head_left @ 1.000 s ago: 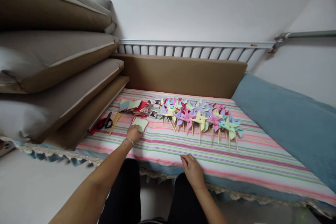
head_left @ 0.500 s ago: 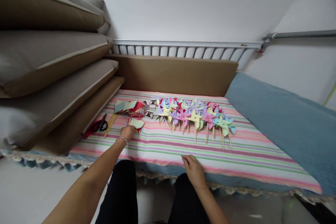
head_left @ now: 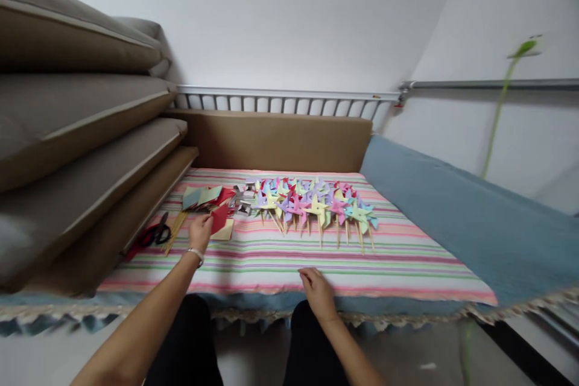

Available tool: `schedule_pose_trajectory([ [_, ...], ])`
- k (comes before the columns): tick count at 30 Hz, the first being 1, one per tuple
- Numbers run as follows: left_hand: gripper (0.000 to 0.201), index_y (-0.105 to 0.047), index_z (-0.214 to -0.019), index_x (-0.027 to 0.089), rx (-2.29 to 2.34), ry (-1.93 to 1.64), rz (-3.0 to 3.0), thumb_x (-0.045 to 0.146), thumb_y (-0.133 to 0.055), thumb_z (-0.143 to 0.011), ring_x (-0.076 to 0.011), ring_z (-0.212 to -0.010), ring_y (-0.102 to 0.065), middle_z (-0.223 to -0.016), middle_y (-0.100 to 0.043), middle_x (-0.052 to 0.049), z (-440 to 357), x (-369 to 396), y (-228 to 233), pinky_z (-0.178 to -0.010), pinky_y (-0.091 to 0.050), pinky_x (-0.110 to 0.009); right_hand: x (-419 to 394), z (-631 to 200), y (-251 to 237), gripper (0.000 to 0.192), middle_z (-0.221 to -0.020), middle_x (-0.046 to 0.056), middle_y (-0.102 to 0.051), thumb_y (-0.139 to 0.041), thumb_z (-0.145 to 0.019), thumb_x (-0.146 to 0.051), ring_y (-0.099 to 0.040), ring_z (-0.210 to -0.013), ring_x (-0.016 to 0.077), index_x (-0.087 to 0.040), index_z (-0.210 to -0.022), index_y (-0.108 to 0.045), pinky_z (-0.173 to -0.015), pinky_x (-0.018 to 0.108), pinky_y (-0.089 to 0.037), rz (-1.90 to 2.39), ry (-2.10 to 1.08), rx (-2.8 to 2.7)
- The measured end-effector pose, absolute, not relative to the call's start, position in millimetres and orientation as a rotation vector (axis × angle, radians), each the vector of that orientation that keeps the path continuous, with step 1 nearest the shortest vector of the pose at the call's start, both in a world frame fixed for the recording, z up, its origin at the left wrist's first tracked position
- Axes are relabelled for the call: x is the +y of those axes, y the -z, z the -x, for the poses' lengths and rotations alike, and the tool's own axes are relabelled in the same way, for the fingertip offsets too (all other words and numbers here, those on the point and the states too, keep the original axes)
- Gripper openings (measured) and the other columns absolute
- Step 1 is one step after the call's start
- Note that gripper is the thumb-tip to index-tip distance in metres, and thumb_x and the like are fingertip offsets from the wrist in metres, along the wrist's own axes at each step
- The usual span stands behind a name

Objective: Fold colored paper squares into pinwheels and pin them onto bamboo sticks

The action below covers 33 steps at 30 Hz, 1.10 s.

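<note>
Red paper square is pinched in the left hand, lifted a bit off a pale yellow sheet on the striped cloth. Just left, scissors and wooden sticks are laid out. Further right, a bunch of paper pinwheels is lined up. The right hand is rested loosely curled at the near edge, nothing gripped.

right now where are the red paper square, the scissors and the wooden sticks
red paper square (head_left: 219, 218), head view, middle of the sheet
scissors (head_left: 156, 234), head view, handles
wooden sticks (head_left: 172, 232), head view, middle of the bundle
</note>
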State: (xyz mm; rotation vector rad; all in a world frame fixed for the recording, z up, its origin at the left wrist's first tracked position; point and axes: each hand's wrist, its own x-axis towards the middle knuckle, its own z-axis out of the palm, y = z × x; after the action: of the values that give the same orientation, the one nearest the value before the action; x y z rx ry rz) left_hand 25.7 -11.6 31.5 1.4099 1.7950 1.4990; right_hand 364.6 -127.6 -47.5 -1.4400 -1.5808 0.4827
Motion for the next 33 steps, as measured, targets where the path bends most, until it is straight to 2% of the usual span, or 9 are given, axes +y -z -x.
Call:
schedule_pose_trajectory([
  [6,0.032,-0.067,-0.072,0.012,1.51,-1.745,-1.18,0.042,-0.059,-0.065,-0.0168,-0.064,-0.059,-0.069,-0.067,-0.007,-54,-54,-45,-0.061,-0.046,-0.027,-129,-323,24,0.024,-0.086,0.008,-0.068,-0.051,-0.079,-0.036,-0.062,-0.082,0.022,-0.018,-0.087,-0.066,-0.075,0.035,-0.048,1.305,-0.723,-1.463],
  [9,0.033,-0.066,-0.072,0.011,1.46,-1.757,-1.17,0.042,-0.058,-0.068,-0.0156,-0.061,-0.059,-0.068,-0.067,-0.007,-66,-70,-38,-0.059,-0.047,-0.027,-125,-298,7,0.029,-0.085,0.008,-0.07,-0.054,-0.078,-0.04,-0.063,-0.079,0.0212,-0.017,-0.091,-0.067,-0.069,0.032,-0.05,1.26,-0.833,-1.408],
  [13,0.031,-0.066,-0.07,0.011,1.504,-1.783,-1.225,0.04,-0.055,-0.071,-0.0155,-0.059,-0.058,-0.063,-0.065,-0.005,-59,-66,-34,-0.056,-0.046,-0.027,-116,-282,-8,0.029,-0.078,0.008,-0.07,-0.057,-0.075,-0.041,-0.063,-0.07,0.0208,-0.017,-0.086,-0.068,-0.059,0.03,-0.049,1.248,-0.912,-1.366],
  [16,0.028,-0.066,-0.073,0.012,1.602,-1.821,-1.33,0.037,-0.053,-0.073,-0.0179,-0.064,-0.059,-0.066,-0.065,-0.005,-32,-44,-43,-0.06,-0.046,-0.028,-113,-280,-4,0.027,-0.076,0.008,-0.07,-0.059,-0.072,-0.04,-0.062,-0.067,0.0208,-0.017,-0.083,-0.069,-0.056,0.03,-0.048,1.256,-0.93,-1.358],
  [18,0.024,-0.067,-0.08,0.015,1.666,-1.822,-1.464,0.034,-0.054,-0.074,-0.0211,-0.08,-0.06,-0.081,-0.067,-0.007,-12,-27,-46,-0.073,-0.046,-0.032,-113,-281,5,0.026,-0.075,0.008,-0.07,-0.06,-0.071,-0.039,-0.062,-0.067,0.0208,-0.017,-0.081,-0.069,-0.057,0.031,-0.048,1.271,-0.932,-1.352],
  [21,0.019,-0.069,-0.083,0.019,1.707,-1.683,-1.719,0.028,-0.056,-0.074,-0.0233,-0.094,-0.057,-0.092,-0.067,-0.009,3,-10,-34,-0.088,-0.04,-0.037,-113,-282,25,0.022,-0.074,0.007,-0.07,-0.06,-0.069,-0.036,-0.062,-0.067,0.0209,-0.017,-0.079,-0.069,-0.061,0.032,-0.049,1.308,-0.934,-1.353],
  [26,0.016,-0.069,-0.072,0.02,1.702,-1.285,-1.984,0.02,-0.053,-0.074,-0.0209,-0.079,-0.059,-0.077,-0.068,-0.007,-11,-20,24,-0.082,-0.042,-0.035,-113,-286,51,0.02,-0.076,0.007,-0.07,-0.06,-0.069,-0.032,-0.062,-0.071,0.0217,-0.018,-0.079,-0.069,-0.065,0.033,-0.049,1.389,-0.935,-1.387],
  [29,0.02,-0.069,-0.078,0.019,1.71,-1.142,-2.042,0.018,-0.049,-0.075,-0.0216,-0.083,-0.058,-0.082,-0.069,-0.008,-17,-29,47,-0.084,-0.04,-0.035,-112,-286,59,0.019,-0.077,0.007,-0.07,-0.06,-0.069,-0.033,-0.063,-0.073,0.0224,-0.019,-0.079,-0.069,-0.065,0.033,-0.049,1.437,-0.933,-1.402],
  [33,0.023,-0.07,-0.08,0.019,1.713,-1.03,-2.078,0.016,-0.048,-0.075,-0.0223,-0.085,-0.058,-0.083,-0.068,-0.009,-11,-26,50,-0.085,-0.04,-0.035,-110,-272,67,0.02,-0.077,0.007,-0.07,-0.06,-0.07,-0.034,-0.063,-0.073,0.0224,-0.019,-0.079,-0.069,-0.066,0.034,-0.049,1.46,-0.948,-1.403],
])
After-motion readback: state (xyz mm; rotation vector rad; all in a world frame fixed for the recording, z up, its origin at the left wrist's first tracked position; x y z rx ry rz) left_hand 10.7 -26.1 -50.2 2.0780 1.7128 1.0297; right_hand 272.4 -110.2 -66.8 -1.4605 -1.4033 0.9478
